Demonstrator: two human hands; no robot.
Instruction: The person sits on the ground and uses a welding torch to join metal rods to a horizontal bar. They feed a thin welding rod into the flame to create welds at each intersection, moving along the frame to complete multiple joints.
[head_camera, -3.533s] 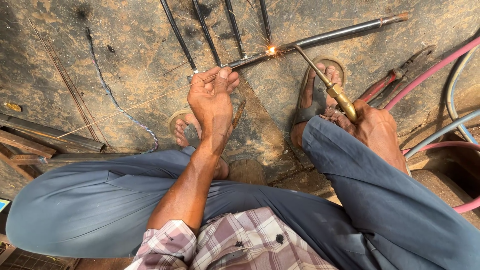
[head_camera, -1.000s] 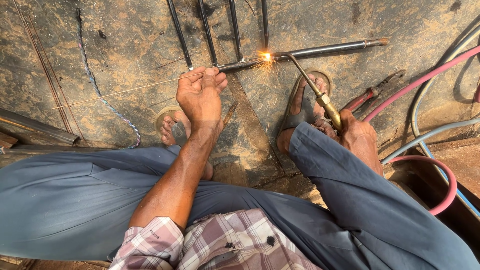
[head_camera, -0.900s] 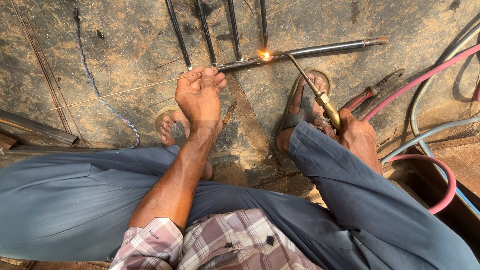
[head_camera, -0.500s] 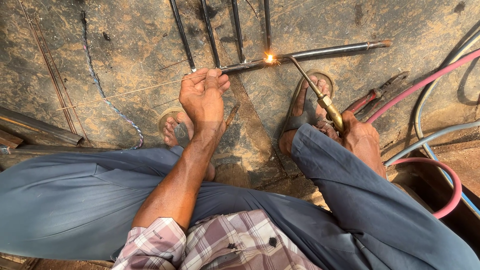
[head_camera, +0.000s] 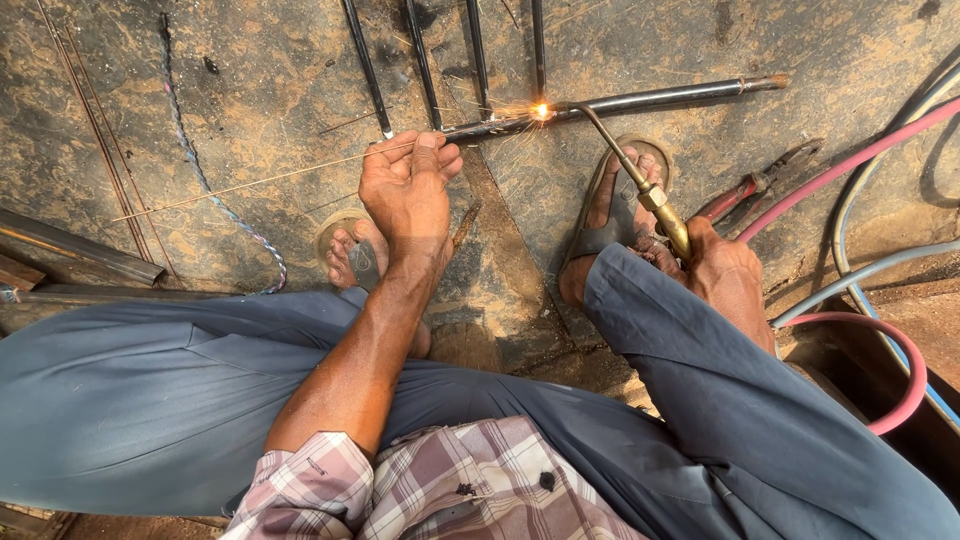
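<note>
A dark pipe (head_camera: 640, 98) lies across the ground, a spark at its joint. The right hand (head_camera: 725, 275) grips a brass torch (head_camera: 640, 185), tip at the spark. The left hand (head_camera: 408, 190) pinches a thin rod (head_camera: 260, 180), pointing toward the joint.

- Brass torch (head_camera: 655, 200): shiny yellow metal.
- Steel pipe (head_camera: 650, 98): dull, dark, scorched metal.
- Filler rod (head_camera: 260, 181): thin, coppery wire.
- Ground (head_camera: 250, 90): rough, stained, matt.
- Trousers (head_camera: 150, 400): smooth blue cloth.
- Hoses (head_camera: 850, 160): smooth rubber.
</note>
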